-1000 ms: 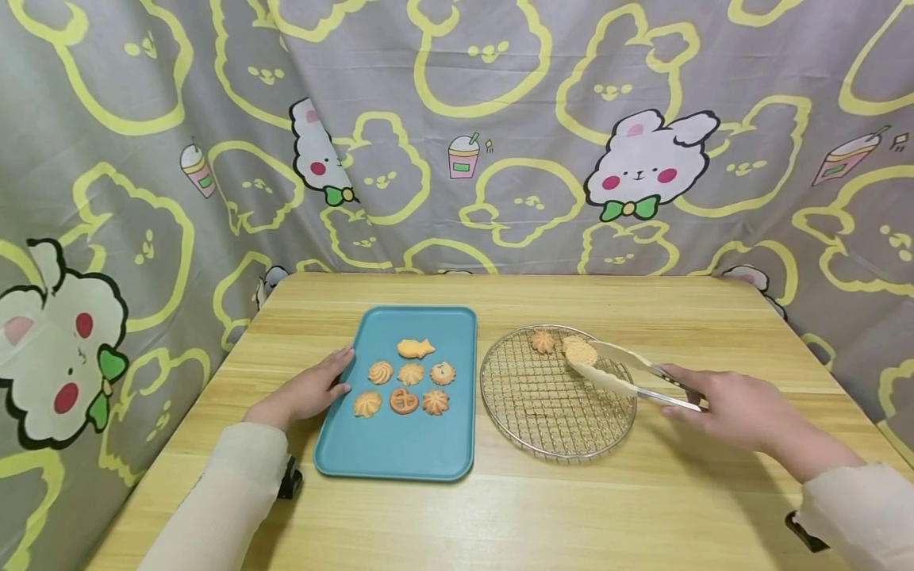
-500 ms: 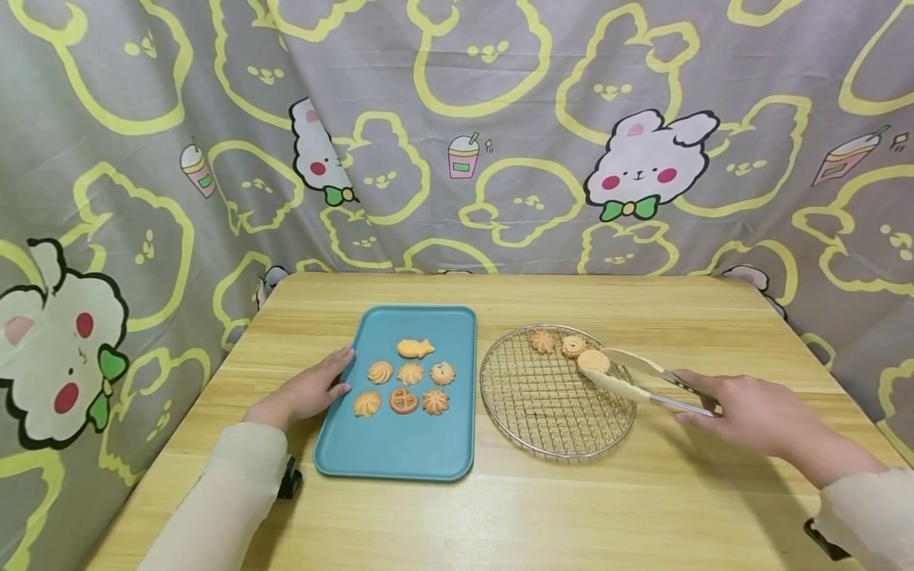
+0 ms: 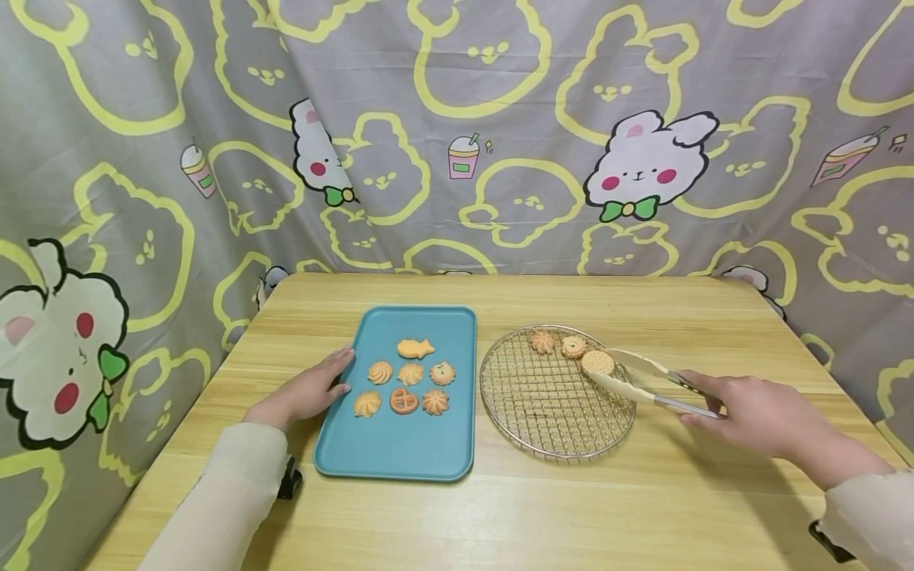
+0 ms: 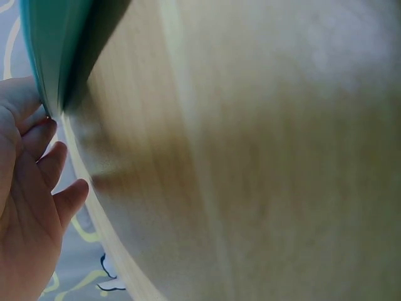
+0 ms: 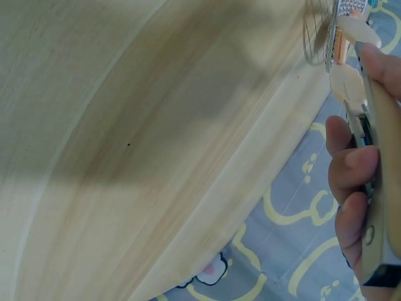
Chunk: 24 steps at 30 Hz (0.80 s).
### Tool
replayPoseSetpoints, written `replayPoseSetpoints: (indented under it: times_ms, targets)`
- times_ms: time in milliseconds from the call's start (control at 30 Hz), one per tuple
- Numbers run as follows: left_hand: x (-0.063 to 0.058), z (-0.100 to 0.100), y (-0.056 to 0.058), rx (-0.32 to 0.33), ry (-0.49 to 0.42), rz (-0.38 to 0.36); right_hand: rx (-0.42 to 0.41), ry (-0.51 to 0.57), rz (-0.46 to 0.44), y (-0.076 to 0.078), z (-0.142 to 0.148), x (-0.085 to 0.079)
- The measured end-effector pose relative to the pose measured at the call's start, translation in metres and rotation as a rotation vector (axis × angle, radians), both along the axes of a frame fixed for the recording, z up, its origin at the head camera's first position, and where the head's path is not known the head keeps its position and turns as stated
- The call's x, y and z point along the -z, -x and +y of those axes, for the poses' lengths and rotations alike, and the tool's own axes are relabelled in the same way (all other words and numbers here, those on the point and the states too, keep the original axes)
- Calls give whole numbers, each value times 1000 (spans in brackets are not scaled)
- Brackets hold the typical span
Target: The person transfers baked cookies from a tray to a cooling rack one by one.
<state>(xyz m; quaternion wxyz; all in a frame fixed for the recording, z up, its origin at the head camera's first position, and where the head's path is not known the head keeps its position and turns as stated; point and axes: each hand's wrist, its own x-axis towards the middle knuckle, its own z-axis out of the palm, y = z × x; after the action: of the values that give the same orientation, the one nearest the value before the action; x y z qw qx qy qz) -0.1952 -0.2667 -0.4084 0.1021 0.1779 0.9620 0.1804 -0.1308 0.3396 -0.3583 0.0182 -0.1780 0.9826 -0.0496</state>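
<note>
Nearest, just behind the grips: pale sleeves [image 3: 221,484], with a black wrist device [image 3: 289,480] beside each cuff. Clamped in the right grip [image 3: 760,414], with fingers curled round the metal handles: tongs [image 3: 664,401], pointing leftward and away from that grip. Touching the left edge of a blue tray [image 3: 400,452] with the left grip [image 3: 303,392] — fingers stretched, thumb apart. Set out on the tray, right of the left grip, near row first: a scalloped biscuit [image 3: 367,404], a pretzel-shaped biscuit [image 3: 404,401], a flower-shaped biscuit [image 3: 435,402]; then a swirled biscuit [image 3: 380,373], a star-shaped biscuit [image 3: 410,373], a dotted biscuit [image 3: 442,373]; beyond those, a fish-shaped biscuit [image 3: 416,349]. Left of the right grip, near the tray: a round wire rack [image 3: 546,412]. Over its far right part, between the tong tips: a round biscuit [image 3: 597,364] — cannot tell whether squeezed, raised or resting. Farther from the right grip, on the rack: a dark-centred biscuit [image 3: 574,346], then a ridged brown biscuit [image 3: 543,342] near the far rim. Under tray and rack, running back beyond both grips: a wood-grained worktop [image 3: 557,507]. Farthest: a grey curtain [image 3: 443,206], printed with white rabbits [image 3: 650,162] and pink cups [image 3: 462,162].
</note>
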Motion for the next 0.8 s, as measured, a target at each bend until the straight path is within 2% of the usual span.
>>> replayPoseSetpoints:
  times_ms: [800]
  targets:
    - [1,-1,-1,3,1,-7,35,18,6,-1,-5,3]
